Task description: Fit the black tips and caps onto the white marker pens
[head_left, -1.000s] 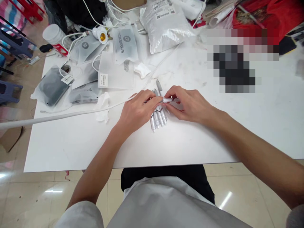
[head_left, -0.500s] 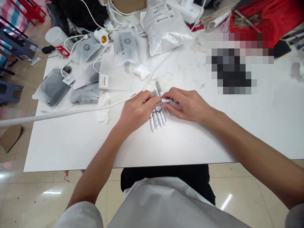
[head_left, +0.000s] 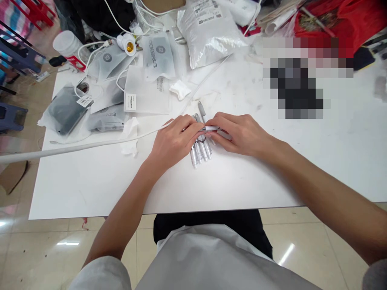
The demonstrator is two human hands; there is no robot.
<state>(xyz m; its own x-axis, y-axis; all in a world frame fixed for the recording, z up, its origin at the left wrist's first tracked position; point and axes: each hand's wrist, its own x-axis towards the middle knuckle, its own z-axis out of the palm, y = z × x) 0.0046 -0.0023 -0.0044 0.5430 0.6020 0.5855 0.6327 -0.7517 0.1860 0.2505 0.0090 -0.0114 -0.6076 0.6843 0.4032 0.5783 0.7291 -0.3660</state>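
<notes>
Several silver-white pens (head_left: 200, 152) lie side by side on the white table (head_left: 242, 177), tips pointing away from me. My left hand (head_left: 173, 141) rests over them, fingers curled onto the bundle. My right hand (head_left: 238, 133) meets it from the right and pinches a thin white band (head_left: 211, 128) that runs across the pens between both hands' fingertips. One grey pen (head_left: 202, 110) sticks out beyond the hands.
A long white cable (head_left: 90, 144) crosses the table's left half. Packaged grey goods (head_left: 65, 112), white pouches (head_left: 157, 56), a silver bag (head_left: 208, 32), a lamp socket (head_left: 128, 44) and crumpled tissue (head_left: 130, 133) crowd the far left. Red fabric (head_left: 332, 20) lies far right.
Both hands stay together over the pens, barely shifting; the view itself wobbled slightly.
</notes>
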